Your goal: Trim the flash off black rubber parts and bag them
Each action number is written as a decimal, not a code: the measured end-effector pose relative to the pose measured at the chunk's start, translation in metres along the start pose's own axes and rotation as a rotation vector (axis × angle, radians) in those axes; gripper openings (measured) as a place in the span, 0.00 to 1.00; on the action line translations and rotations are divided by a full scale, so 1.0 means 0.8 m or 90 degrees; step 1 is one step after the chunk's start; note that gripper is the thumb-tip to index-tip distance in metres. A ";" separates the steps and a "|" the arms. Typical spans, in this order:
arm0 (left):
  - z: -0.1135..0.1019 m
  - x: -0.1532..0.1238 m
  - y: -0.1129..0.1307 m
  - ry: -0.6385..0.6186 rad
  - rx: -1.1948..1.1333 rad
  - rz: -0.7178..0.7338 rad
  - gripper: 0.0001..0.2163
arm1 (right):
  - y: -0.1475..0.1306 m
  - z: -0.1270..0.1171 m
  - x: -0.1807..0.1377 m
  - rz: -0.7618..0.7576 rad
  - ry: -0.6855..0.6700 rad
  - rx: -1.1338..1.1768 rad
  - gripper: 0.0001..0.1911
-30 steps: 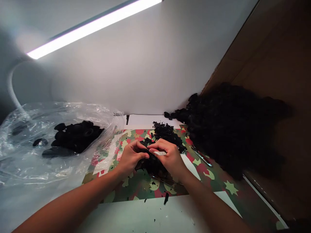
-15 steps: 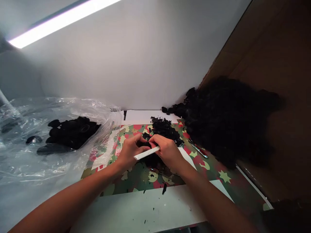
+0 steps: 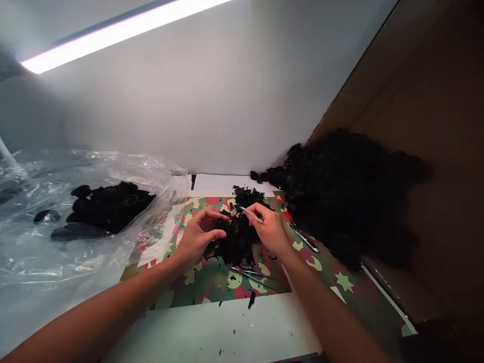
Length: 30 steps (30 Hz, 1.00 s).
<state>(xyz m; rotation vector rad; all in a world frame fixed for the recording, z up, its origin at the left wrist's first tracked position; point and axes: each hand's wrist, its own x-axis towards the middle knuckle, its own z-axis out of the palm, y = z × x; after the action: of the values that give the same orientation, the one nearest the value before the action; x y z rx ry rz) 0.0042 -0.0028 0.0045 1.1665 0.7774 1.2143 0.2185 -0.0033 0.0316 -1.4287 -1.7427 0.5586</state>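
Left hand [image 3: 196, 238] spread, right hand [image 3: 270, 228] gripping white tool [image 3: 252, 216]; black scraps [image 3: 238, 242] between, tweezers [image 3: 246, 272] nearby.

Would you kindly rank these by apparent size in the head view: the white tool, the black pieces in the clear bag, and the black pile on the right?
1. Black pile
2. Black pieces, together
3. White tool, partly hidden

scraps [image 3: 239, 244]: black | tool [image 3: 252, 215]: off-white | sheet [image 3: 212, 280]: green-red-cream camouflage | wall [image 3: 227, 111]: grey | cardboard [image 3: 416, 85]: brown
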 end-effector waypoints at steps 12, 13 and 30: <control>-0.001 -0.004 0.001 -0.020 0.095 0.108 0.14 | -0.033 0.030 -0.025 0.135 -0.160 0.377 0.12; -0.001 -0.005 0.002 -0.023 0.121 0.103 0.14 | -0.034 0.030 -0.025 0.139 -0.155 0.385 0.12; 0.010 -0.004 0.009 0.020 -0.069 -0.020 0.14 | -0.041 0.020 -0.022 0.327 -0.110 0.660 0.18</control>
<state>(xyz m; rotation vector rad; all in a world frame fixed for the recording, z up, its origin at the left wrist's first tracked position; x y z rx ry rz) 0.0089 -0.0079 0.0128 1.0452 0.7415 1.2354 0.1863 -0.0265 0.0417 -1.0275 -0.8747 1.6051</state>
